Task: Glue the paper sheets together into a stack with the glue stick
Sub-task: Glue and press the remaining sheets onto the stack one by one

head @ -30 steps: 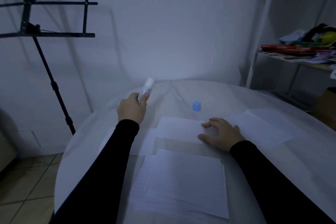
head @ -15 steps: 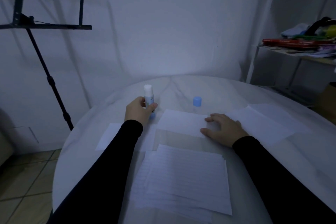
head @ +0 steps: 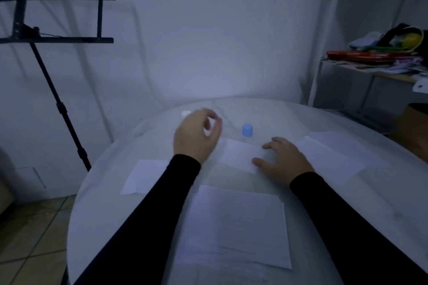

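Left hand (head: 196, 136) sits mid-frame, raised over the round table (head: 111, 183), fingers loosely curled, holding nothing that I can see; it's motion-blurred, so not certain. The glue stick (head: 186, 113) shows only as a white tip poking out just upper-left of that hand, rest hidden behind it, so its long axis can't be read. The blue cap (head: 247, 130) stands upright, right of the left hand, and just above the small paper sheet (head: 238, 154). Right hand (head: 281, 159) lies flat, fingers straight, pressing that sheet's right end. The lined stack (head: 238, 222) is bottom centre, below both hands, apart from the sheet. Key relation: the sheet lies lower right of the left hand, which is much nearer the glue stick. My guess: next comes bringing the sheet down onto the stack.
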Demonstrator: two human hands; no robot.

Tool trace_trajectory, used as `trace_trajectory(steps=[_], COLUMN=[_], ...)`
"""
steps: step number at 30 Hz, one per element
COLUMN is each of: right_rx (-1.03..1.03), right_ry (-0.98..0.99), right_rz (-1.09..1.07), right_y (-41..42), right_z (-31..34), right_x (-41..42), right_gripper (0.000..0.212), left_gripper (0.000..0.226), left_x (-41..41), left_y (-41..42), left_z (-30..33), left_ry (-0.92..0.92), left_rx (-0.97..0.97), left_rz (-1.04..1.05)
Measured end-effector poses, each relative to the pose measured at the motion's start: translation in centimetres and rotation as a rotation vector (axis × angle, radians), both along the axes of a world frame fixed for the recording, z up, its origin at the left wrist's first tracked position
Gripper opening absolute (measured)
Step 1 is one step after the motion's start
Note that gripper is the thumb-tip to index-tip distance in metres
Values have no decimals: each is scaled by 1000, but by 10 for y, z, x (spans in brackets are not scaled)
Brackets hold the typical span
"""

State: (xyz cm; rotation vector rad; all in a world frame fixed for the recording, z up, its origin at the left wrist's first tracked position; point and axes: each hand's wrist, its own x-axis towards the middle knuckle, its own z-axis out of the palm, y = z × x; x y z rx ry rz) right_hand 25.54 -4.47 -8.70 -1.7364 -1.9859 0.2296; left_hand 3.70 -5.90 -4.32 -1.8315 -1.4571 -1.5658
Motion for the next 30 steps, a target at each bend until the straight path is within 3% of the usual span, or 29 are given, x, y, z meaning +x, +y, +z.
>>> trace_trajectory(steps=[4, 7, 9, 11, 23, 30], right_rx=[179, -37, -203, -246, -81, 32], right_ry=[45, -91, -109, -107, -68, -6], right_rz=[-75, -299, -379, -388, -396, -396], right_y=[-3, -7, -8, -9, -18, -14], right_z=[5, 5, 5, 4, 9, 12], right_x=[20, 44, 54, 55, 43, 41], right_gripper=[37, 51, 65, 70, 46, 36], left_gripper=[47, 63, 61, 59, 37, 40], left_x=[32, 34, 35, 34, 21, 28], left_y=[1, 3, 4, 4, 7, 4], left_z=[-21, -33, -35, -34, -34, -36], left_ry=[328, 419, 445, 451, 357, 370], left_rx=[-664, -886, -908, -931, -969, -926], left_rz=[-5, 93, 135, 139, -34, -93])
